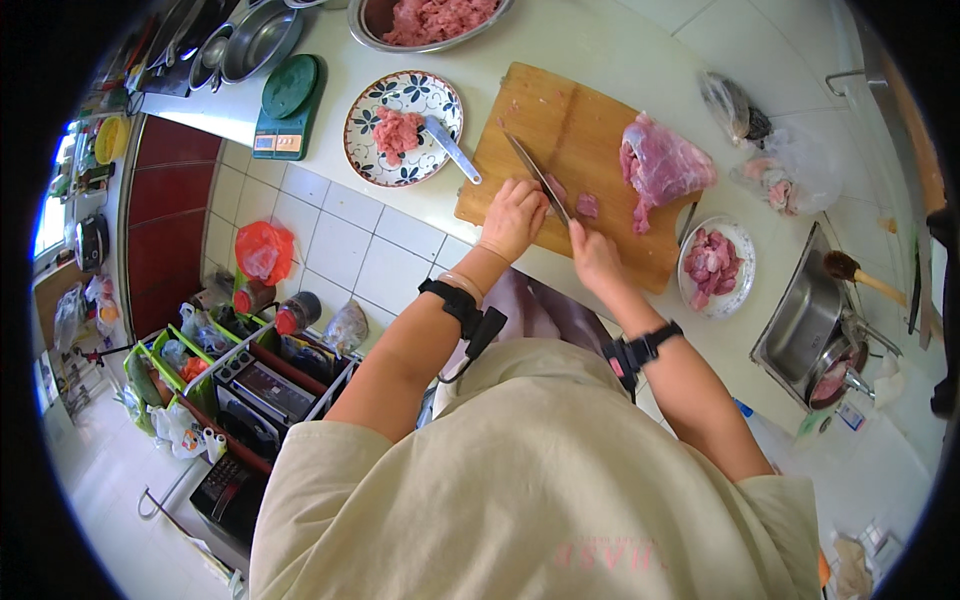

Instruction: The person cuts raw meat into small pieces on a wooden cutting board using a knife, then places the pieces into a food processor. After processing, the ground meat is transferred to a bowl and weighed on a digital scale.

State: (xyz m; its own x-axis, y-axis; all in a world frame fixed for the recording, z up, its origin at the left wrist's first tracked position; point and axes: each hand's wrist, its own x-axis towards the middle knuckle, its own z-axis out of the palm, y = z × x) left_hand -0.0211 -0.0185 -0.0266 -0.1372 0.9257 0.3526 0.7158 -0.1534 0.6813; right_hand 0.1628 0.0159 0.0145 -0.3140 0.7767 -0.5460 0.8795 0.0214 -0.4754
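A wooden cutting board (581,112) lies on the counter before me. My right hand (596,253) grips the handle of a kitchen knife (531,166), its blade slanting up and left across the board. My left hand (514,214), fingers bent, holds a piece of raw meat (556,187) beside the blade; the fingers partly hide it. Just right of the knife lies a small cut piece of meat (587,205). A large chunk of raw meat (664,163) rests at the board's right side. Cut meat pieces (712,262) fill a white plate (745,289) to the right.
Left of the board, a patterned plate (360,154) holds minced meat (395,135) and a light blue utensil (452,148). Beyond are a green kitchen scale (289,105) and a metal bowl of mince (367,34). At right are plastic bags (806,169) and a steel sink (802,300).
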